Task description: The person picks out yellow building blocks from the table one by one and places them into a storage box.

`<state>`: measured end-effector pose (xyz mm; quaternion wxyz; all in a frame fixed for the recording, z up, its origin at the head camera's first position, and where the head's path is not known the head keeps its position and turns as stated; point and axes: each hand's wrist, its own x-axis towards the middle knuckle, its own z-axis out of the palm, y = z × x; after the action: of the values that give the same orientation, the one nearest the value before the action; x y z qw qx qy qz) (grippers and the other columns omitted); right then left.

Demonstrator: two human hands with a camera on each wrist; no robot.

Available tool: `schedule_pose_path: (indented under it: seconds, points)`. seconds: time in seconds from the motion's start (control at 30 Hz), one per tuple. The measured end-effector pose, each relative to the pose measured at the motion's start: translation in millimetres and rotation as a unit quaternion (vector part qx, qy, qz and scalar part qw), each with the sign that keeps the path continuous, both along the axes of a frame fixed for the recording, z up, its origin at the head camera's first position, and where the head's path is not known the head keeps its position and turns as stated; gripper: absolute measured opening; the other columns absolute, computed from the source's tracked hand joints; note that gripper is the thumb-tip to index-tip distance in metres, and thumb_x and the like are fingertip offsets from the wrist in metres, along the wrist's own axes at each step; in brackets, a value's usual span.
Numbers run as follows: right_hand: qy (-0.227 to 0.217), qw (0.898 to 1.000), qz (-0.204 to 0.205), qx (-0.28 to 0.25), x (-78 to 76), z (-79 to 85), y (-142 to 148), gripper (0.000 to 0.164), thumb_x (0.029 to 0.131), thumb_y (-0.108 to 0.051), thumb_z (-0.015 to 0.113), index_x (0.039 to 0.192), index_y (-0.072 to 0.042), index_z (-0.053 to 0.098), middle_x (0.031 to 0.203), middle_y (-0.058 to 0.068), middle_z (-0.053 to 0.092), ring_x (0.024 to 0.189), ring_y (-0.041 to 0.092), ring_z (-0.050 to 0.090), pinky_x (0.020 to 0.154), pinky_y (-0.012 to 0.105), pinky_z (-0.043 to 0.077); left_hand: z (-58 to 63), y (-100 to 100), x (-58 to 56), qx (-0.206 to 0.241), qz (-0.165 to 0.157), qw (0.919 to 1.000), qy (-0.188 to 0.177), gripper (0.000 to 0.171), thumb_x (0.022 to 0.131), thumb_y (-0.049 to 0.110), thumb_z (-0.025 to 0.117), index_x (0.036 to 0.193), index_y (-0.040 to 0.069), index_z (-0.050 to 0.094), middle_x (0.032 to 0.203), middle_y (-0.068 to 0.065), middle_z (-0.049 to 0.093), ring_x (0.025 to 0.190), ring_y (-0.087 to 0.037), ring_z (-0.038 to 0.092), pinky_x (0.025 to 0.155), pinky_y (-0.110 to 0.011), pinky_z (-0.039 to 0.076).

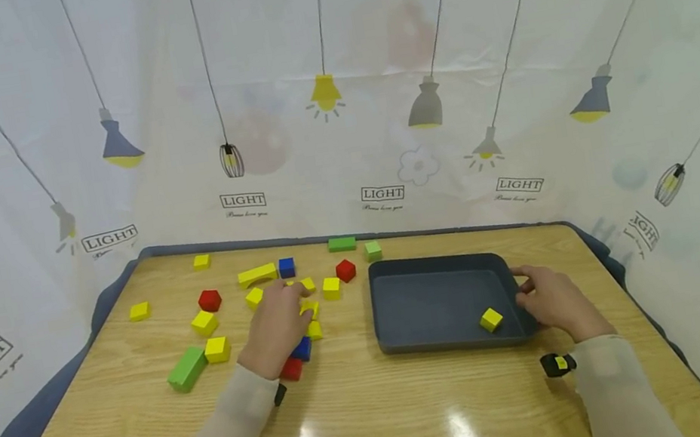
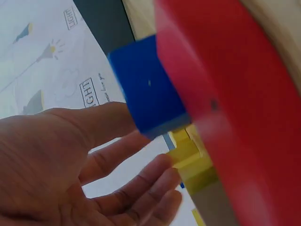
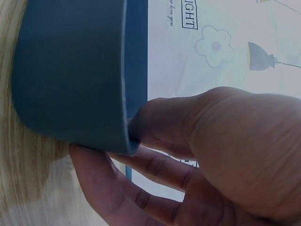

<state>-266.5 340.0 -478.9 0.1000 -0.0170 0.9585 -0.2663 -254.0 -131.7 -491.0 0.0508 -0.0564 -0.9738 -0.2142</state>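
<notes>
My left hand (image 1: pixel 279 327) reaches over a cluster of blocks left of the tray, its fingers loosely bent. Its fingertips are close to a yellow block (image 2: pixel 190 160); whether they touch it I cannot tell. Beside this hand lie a blue block (image 2: pixel 148 87) and a red block (image 2: pixel 225 113), both large in the left wrist view. The right hand (image 1: pixel 558 300) pinches the right wall of a dark grey tray (image 1: pixel 448 340), thumb inside the rim and fingers outside, as the right wrist view shows. One yellow cube (image 1: pixel 491 320) sits in the tray, near its front right.
Left on the wooden table (image 1: pixel 383 427) lie a green block (image 1: pixel 187 369), a red block (image 1: pixel 209 300) and several yellow cubes. A long yellow block (image 1: pixel 257 276) and a blue cube (image 1: pixel 287 267) are farther back. Behind the tray's left corner stands a light green cube (image 1: pixel 373 251).
</notes>
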Motion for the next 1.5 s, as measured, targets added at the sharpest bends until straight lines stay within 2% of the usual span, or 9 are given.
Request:
schedule_pose_path:
  seconds: [0.2,0.4,0.67,0.77,0.9,1.07,1.3,1.4,1.5]
  points:
    - [0.004,1.000,0.003,0.002,0.3,3.4,-0.3,0.063,0.113,-0.006,0.064,0.172,0.007,0.046,0.147,0.041,0.070,0.098,0.033,0.078,0.069,0.039,0.069,4.4,-4.2,-1.7,-0.001,0.011,0.9996,-0.027,0.027,0.104,0.004,0.085,0.131,-0.001,0.084,0.132,-0.023,0.076,0.110,-0.033,0.068,0.099,-0.047,0.070]
    - [-0.002,1.000,0.001,-0.001,1.6,3.8,-0.5,0.063,0.114,-0.006,0.063,0.173,0.007,0.045,0.147,0.041,0.069,0.095,0.031,0.078,0.069,0.040,0.069,5.3,-6.1,-2.8,-0.006,-0.002,0.9994,-0.034,0.026,0.105,0.007,0.084,0.130,-0.001,0.085,0.131,-0.022,0.078,0.106,-0.031,0.069,0.096,-0.045,0.070]
    - [-0.005,1.000,-0.006,0.004,1.1,1.5,-1.4,0.063,0.114,-0.006,0.064,0.173,0.006,0.046,0.146,0.039,0.071,0.098,0.032,0.078,0.071,0.040,0.069,-3.1,-2.6,-6.2,-0.028,-0.029,0.9991,-0.013,0.037,0.105,0.024,0.090,0.136,0.004,0.084,0.122,-0.015,0.083,0.098,-0.026,0.070,0.087,-0.043,0.067]
    - [-0.006,1.000,-0.006,0.005,0.8,0.4,-2.1,0.063,0.114,-0.006,0.064,0.173,0.006,0.046,0.146,0.039,0.071,0.096,0.031,0.078,0.070,0.040,0.069,-6.5,-0.5,-7.0,-0.045,-0.034,0.9984,-0.005,0.033,0.105,0.023,0.090,0.133,0.007,0.086,0.124,-0.014,0.085,0.099,-0.026,0.071,0.087,-0.043,0.067]
    - [0.000,1.000,-0.003,0.011,0.6,0.6,-2.5,0.063,0.114,-0.006,0.064,0.172,0.006,0.046,0.145,0.039,0.072,0.095,0.031,0.077,0.071,0.040,0.068,-8.2,2.7,-6.9,-0.062,-0.035,0.9975,0.003,0.028,0.104,0.020,0.091,0.129,0.009,0.088,0.128,-0.015,0.086,0.107,-0.029,0.077,0.093,-0.048,0.069]
    - [0.004,1.000,-0.002,0.014,1.2,0.9,-2.2,0.062,0.113,-0.006,0.065,0.172,0.007,0.047,0.145,0.039,0.072,0.095,0.031,0.077,0.072,0.040,0.068,-9.5,5.6,-8.0,-0.057,-0.036,0.9976,0.010,0.027,0.103,0.016,0.091,0.129,0.007,0.087,0.127,-0.016,0.085,0.108,-0.031,0.078,0.094,-0.048,0.069]
    - [-0.003,1.000,-0.008,0.002,1.4,1.9,-1.7,0.062,0.114,-0.007,0.065,0.172,0.005,0.048,0.146,0.039,0.071,0.089,0.027,0.075,0.070,0.038,0.067,-7.5,7.2,-6.9,-0.041,-0.044,0.9968,0.052,0.027,0.101,0.013,0.090,0.126,0.005,0.086,0.124,-0.018,0.084,0.093,-0.026,0.072,0.083,-0.041,0.067]
    - [-0.005,1.000,-0.007,-0.004,0.8,1.3,-0.2,0.063,0.114,-0.007,0.065,0.173,0.004,0.048,0.147,0.039,0.071,0.086,0.026,0.074,0.069,0.038,0.068,-4.2,10.1,-5.1,-0.040,-0.049,0.9953,0.073,0.025,0.101,0.012,0.090,0.124,0.005,0.086,0.121,-0.018,0.084,0.089,-0.024,0.069,0.077,-0.039,0.065]
    - [-0.001,1.000,-0.002,-0.004,0.2,-0.1,2.1,0.063,0.113,-0.007,0.065,0.173,0.005,0.048,0.146,0.039,0.072,0.085,0.025,0.075,0.068,0.038,0.068,1.3,15.9,-2.6,-0.035,-0.050,0.9950,0.079,0.024,0.100,0.013,0.089,0.123,0.005,0.086,0.118,-0.017,0.083,0.085,-0.023,0.064,0.076,-0.036,0.062]
